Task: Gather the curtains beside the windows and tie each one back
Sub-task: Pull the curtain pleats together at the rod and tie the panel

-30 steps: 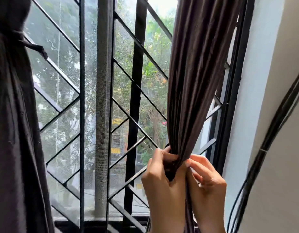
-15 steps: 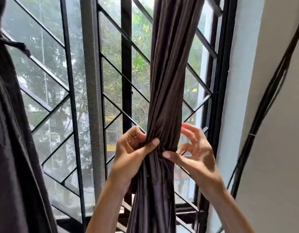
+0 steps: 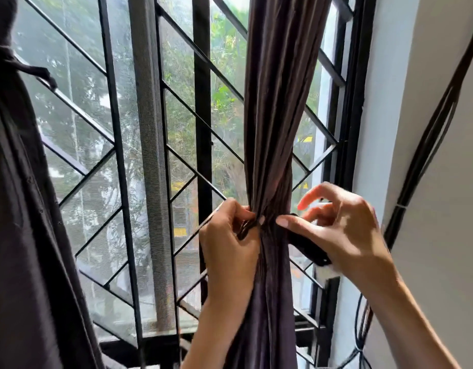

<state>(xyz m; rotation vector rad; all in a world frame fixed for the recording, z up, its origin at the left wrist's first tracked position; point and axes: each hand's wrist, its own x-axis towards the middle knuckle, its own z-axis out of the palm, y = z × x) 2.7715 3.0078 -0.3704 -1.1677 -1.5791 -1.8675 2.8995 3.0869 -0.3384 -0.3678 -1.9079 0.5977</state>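
Far to my left, one curtain (image 3: 22, 209) hangs tied. Between my hands, this curtain (image 3: 272, 129) is gathered: left hand (image 3: 227, 235) pinches it, right hand (image 3: 341, 230) pinches the tie (image 3: 307, 246); knot not yet made.

We see daylight pouring in through the black-barred window grille (image 3: 203, 107) beyond our hands, so the scene is backlit. The green foliage outside (image 3: 224, 102) is bright and washed to near white toward the top. The gathered dark brown pleated curtain (image 3: 275, 115) between our hands keeps visible folds with a faint sheen, while the second dark curtain (image 3: 22, 209) far to the left of our left hand (image 3: 230, 235) falls into near-black shadow with little detail. Our right hand (image 3: 344, 230) is lit on its fingertips. The pale wall (image 3: 442, 182) right of it is evenly bright. Straight bars bow at the edges from the wide lens, and everything looks slightly soft.
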